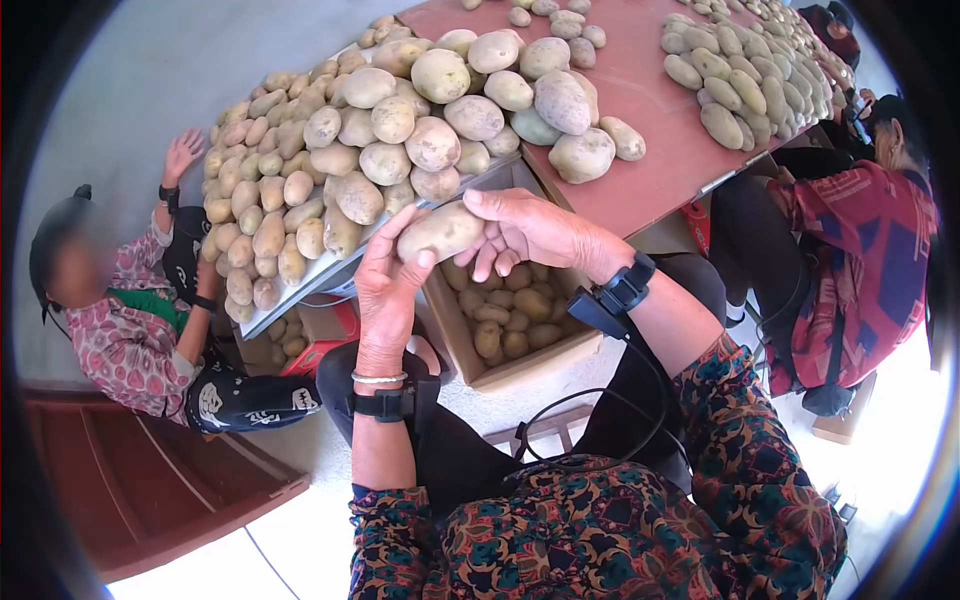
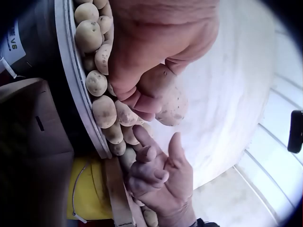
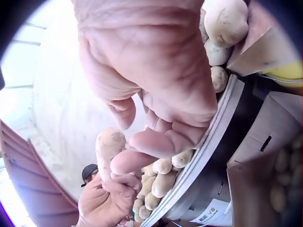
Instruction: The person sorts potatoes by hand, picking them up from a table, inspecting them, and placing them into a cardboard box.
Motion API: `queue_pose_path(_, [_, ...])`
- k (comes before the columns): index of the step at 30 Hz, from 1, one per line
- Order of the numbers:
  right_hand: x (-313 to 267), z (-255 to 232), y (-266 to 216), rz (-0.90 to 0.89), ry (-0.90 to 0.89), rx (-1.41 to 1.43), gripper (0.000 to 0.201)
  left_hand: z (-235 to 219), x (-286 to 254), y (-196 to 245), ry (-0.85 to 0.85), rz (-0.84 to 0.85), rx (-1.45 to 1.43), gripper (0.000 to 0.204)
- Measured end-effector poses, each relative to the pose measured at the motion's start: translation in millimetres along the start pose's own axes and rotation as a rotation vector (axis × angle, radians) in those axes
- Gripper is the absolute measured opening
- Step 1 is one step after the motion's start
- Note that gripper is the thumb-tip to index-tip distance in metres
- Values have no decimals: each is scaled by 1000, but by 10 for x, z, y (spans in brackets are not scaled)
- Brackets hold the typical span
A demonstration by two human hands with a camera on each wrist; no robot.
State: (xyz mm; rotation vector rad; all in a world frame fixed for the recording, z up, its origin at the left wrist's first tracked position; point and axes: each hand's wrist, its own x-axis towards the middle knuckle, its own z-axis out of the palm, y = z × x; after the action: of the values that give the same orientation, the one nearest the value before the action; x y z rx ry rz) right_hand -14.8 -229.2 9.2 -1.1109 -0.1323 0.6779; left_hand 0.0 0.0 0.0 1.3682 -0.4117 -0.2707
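Observation:
My left hand [image 1: 385, 290] grips a long, pale brown potato [image 1: 440, 233] between thumb and fingers, above the front of the potato pile [image 1: 390, 125]. In the left wrist view the potato [image 2: 174, 106] sticks out past the curled fingers. My right hand [image 1: 540, 230] is beside its right end, palm turned inward, fingers loosely bent. A gap shows between the right hand [image 2: 163, 184] and the potato in that view. From the right wrist, the right hand [image 3: 147, 71] holds nothing, and the potato [image 3: 109, 146] stands upright in the left hand [image 3: 106, 203].
Below my hands stands a cardboard box [image 1: 475, 375] with potatoes inside. More potatoes lie on the reddish tabletop [image 1: 640, 190], with another heap [image 1: 745, 80] at the right. A person [image 1: 120, 310] sits at the left, another [image 1: 860, 250] at the right. A yellow bucket [image 2: 90, 189] shows low down.

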Motion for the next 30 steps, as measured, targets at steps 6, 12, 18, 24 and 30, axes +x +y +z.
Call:
queue_pose_path(6, [-166,72,-93,-263,164,-229,56,199,46,-34,33,60,-103,68])
queue_pose_path(12, [-205,160,-70,-330,164,-375,54,154,-15,-19,5,44,-45,68])
queue_pose_path(18, [-205,141,-50,-336,184,-394,51,157,8,-61,71,11,-55,61])
queue_pose_path(24, [-158,106,-91,-344,161,-274,45,114,44,-101,21,-47,-218,58])
queue_pose_path(30, [-128,93,-96,-375,163,-257,43,119,70,-115,-21,-66,-318,60])
